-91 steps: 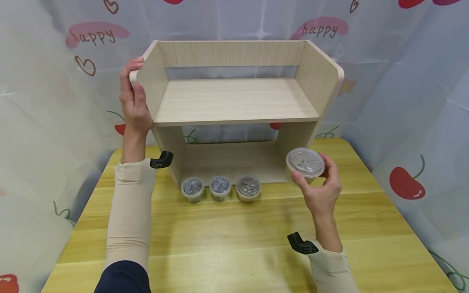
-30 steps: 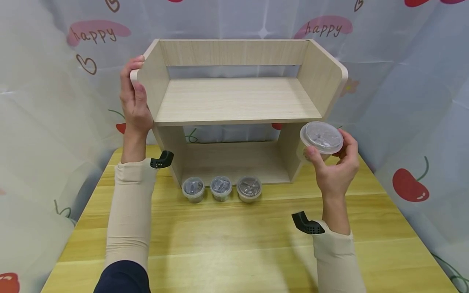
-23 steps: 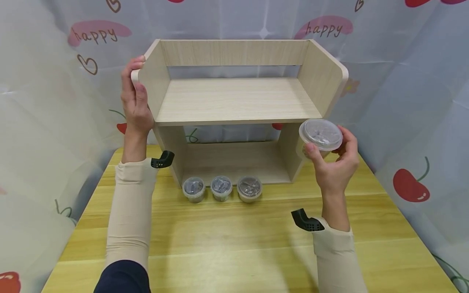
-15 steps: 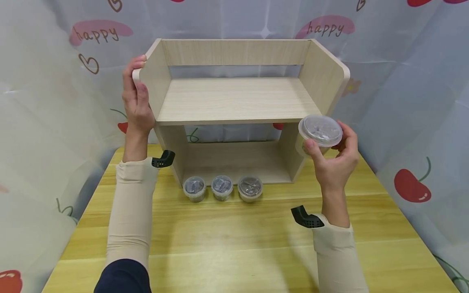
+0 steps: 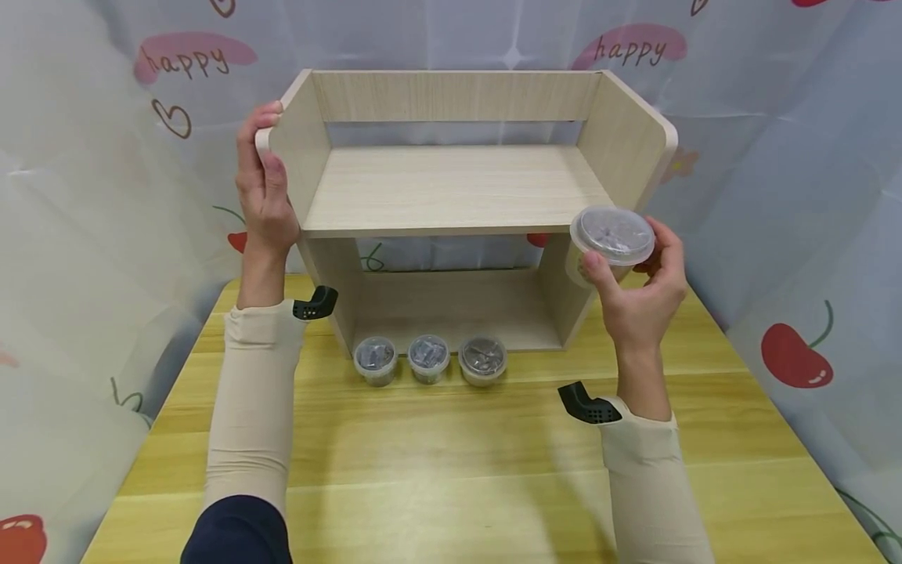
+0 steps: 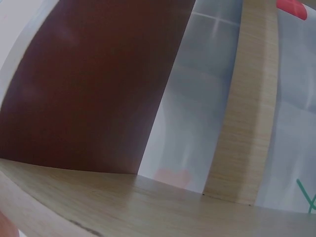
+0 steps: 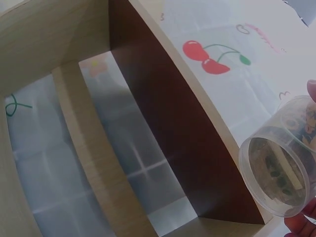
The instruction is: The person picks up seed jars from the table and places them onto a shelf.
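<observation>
My left hand [image 5: 265,188] grips the front edge of the left side panel of a pale wooden two-tier shelf unit [image 5: 458,184]. My right hand [image 5: 644,290] holds a clear round lidded plastic tub [image 5: 611,239] between thumb and fingers, raised off the table in front of the unit's right side, near the upper board's front edge. In the right wrist view the tub [image 7: 279,170] appears tilted, with colourful small pieces inside that are hard to make out. In the left wrist view, the shelf unit's side panel [image 6: 148,207] fills the bottom, with a dark brown board surface above it.
Three smaller lidded tubs stand in a row before the lower shelf: a left one [image 5: 375,360], a middle one [image 5: 428,358] and a right one [image 5: 482,360]. The yellow wood-grain table [image 5: 437,470] bears the unit. A printed curtain [image 5: 423,35] hangs behind and at both sides.
My right hand has raised the tub from beside the lower shelf's front to the height of the upper board's edge, shifting slightly right. The left hand keeps its grip on the panel.
</observation>
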A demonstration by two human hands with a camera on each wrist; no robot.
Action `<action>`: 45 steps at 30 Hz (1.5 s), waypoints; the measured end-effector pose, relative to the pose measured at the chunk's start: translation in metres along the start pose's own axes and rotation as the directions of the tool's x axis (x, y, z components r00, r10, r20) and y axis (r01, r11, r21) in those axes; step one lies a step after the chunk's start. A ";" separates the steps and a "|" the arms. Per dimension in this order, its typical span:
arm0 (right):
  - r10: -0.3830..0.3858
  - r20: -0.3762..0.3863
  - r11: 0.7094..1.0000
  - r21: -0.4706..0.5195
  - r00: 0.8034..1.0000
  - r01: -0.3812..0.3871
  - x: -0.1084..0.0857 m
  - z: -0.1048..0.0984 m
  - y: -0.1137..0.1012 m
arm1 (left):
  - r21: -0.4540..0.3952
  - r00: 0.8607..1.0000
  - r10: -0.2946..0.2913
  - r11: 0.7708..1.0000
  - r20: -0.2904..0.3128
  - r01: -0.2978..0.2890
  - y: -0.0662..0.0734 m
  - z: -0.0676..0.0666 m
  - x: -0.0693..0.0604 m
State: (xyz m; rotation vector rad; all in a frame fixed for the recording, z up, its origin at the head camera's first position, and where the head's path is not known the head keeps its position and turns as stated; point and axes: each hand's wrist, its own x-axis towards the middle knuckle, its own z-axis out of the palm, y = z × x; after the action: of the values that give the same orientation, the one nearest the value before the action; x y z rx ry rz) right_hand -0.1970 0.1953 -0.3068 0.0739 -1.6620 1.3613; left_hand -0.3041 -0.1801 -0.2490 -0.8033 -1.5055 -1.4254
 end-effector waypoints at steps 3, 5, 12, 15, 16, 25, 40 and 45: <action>0.000 0.001 1.000 -0.016 1.000 0.000 0.004 0.002 0.008 | -0.001 1.000 0.001 1.000 0.001 -0.001 -0.003 -0.001 -0.001; -0.004 0.000 1.000 -0.018 1.000 0.004 0.007 0.003 0.009 | 0.001 1.000 0.001 1.000 0.001 -0.001 -0.005 -0.003 -0.001; -0.014 0.005 1.000 0.005 1.000 0.014 0.012 0.007 0.006 | 0.009 1.000 0.000 1.000 0.004 0.000 -0.007 -0.004 -0.002; -0.009 0.008 1.000 0.019 1.000 0.009 0.014 0.009 0.004 | 0.010 1.000 0.001 1.000 0.004 -0.001 -0.007 -0.004 -0.001; -0.008 0.008 1.000 0.019 1.000 0.008 0.015 0.010 0.004 | 0.010 1.000 0.001 1.000 0.004 -0.001 -0.007 -0.004 -0.001; -0.016 0.004 1.000 0.019 1.000 0.015 0.018 0.015 0.003 | 0.014 1.000 0.005 1.000 0.008 -0.005 -0.006 -0.003 -0.001; -0.036 -0.001 0.999 0.026 0.999 0.036 0.024 0.020 0.005 | 0.023 1.000 0.017 1.000 0.006 -0.017 -0.001 -0.001 -0.001; -0.041 -0.001 0.999 0.026 0.999 0.041 0.026 0.021 0.002 | 0.029 1.000 0.018 0.999 0.009 -0.018 -0.003 -0.001 0.000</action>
State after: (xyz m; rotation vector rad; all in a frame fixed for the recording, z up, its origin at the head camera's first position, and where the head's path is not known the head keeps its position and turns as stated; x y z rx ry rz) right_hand -0.2256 0.1922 -0.2888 0.1226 -1.6346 1.3514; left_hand -0.3069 -0.1817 -0.2504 -0.8045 -1.5188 -1.3850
